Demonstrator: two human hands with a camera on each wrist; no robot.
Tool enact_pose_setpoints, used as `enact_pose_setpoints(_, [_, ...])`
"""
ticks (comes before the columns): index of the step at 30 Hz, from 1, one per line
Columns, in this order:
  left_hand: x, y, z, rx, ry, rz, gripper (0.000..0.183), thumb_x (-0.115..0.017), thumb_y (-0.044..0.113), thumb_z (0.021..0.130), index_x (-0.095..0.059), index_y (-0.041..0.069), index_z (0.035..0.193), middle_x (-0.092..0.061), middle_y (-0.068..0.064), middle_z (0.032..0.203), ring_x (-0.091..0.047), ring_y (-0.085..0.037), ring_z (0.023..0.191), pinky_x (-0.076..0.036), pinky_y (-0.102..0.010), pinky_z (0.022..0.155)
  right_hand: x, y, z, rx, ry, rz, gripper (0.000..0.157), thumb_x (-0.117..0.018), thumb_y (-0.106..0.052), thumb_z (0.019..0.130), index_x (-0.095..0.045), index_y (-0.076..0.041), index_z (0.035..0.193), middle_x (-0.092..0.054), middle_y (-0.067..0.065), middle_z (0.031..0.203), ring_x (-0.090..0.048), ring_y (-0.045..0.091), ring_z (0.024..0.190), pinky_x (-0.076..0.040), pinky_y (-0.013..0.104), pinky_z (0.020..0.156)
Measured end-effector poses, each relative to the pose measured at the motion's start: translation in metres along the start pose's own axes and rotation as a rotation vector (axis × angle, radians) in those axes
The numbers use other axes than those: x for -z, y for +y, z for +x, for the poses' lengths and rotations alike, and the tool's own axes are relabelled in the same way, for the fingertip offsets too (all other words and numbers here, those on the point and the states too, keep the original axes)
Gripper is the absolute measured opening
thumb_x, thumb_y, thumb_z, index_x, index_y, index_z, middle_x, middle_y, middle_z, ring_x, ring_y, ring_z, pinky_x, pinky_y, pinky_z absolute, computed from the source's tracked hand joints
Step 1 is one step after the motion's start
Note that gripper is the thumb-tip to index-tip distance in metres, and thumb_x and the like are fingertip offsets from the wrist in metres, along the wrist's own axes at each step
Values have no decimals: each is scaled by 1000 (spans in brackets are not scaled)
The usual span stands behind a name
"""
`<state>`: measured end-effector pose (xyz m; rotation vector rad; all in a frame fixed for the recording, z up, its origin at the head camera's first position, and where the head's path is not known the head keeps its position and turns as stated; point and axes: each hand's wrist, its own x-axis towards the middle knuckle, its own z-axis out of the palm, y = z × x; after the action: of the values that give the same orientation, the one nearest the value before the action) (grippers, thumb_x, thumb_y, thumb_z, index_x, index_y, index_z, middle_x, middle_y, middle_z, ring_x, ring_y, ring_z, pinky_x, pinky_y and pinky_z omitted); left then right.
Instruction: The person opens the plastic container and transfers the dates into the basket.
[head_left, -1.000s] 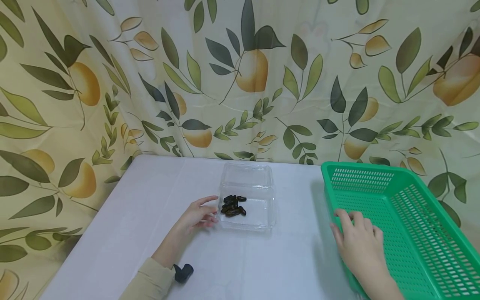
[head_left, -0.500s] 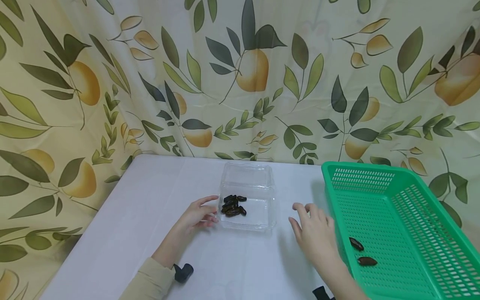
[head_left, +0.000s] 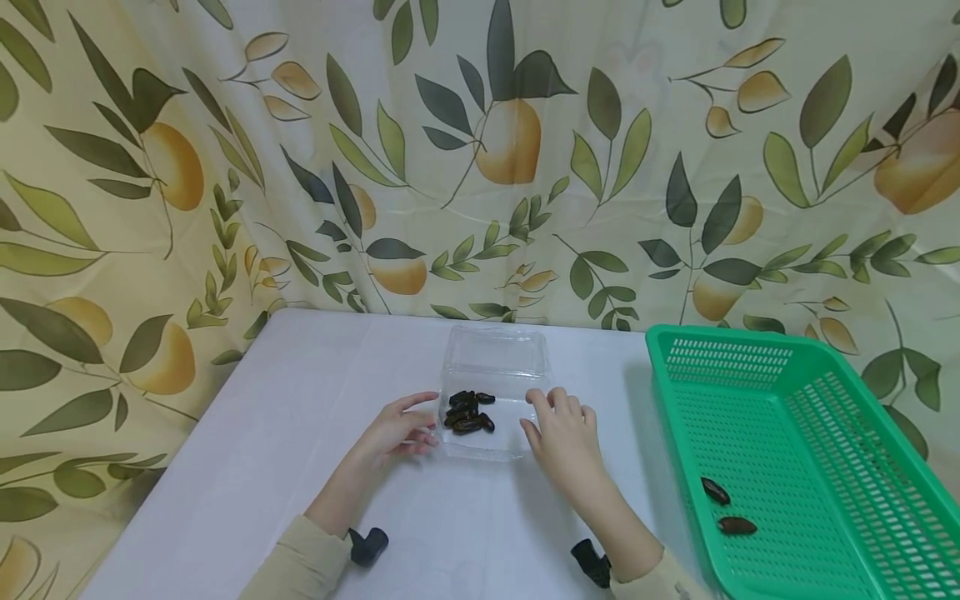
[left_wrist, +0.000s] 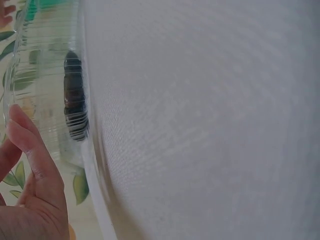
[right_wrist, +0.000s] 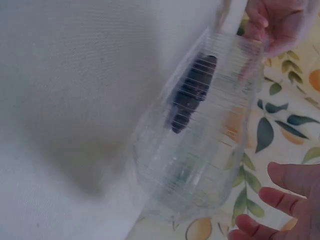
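A clear plastic clamshell box [head_left: 495, 450] lies with its lid [head_left: 495, 348] raised at the back. Dark, glossy brown dates [head_left: 467, 415] are heaped in its left half; through the ribbed wall the left wrist view shows dark dates [left_wrist: 75, 95] low in the box. My left hand [head_left: 397, 429] rests at the box's left side, its fingers spread along the wall and rim. Over the right edge of the box is my right hand [head_left: 564, 433], fingers loosely bent and apart with nothing between them. In the right wrist view those fingers [right_wrist: 272, 200] stand away from the plastic.
A green slotted basket [head_left: 678, 450] stands at the right, with two dates [head_left: 737, 526] on its floor near the left wall. White cloth [head_left: 337, 358] covers the table. A fruit-patterned curtain [head_left: 300, 208] hangs behind and at the left.
My right hand has moved left from over the green basket to the box's right edge, uncovering two dates in the basket. My left hand has stayed at the box.
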<state>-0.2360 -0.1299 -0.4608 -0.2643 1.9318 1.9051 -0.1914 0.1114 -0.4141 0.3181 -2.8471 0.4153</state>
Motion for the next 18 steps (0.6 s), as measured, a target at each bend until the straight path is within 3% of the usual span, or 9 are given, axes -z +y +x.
enact_pose_setpoints(6, [-1,-1,1,4,10,11,46,-56,6,87,-50,16,131,-61,-14,91,-63,-13,59,-50,-22,51,-14,-5,15,18,-70,-5,33,-65,-24,85,-53,-12,113,-49,10,95,-46,29,90,-35,51,84])
enact_pose_setpoints(18, [-1,0,0,8,0,5,47,-56,7,87,-48,14,133,-62,-13,87,-62,-13,58,-51,-23,52,-38,-6,33,109,-133,-63,33,-66,-29,83,-53,-15,110,-48,7,91,-47,27,88,-36,45,81])
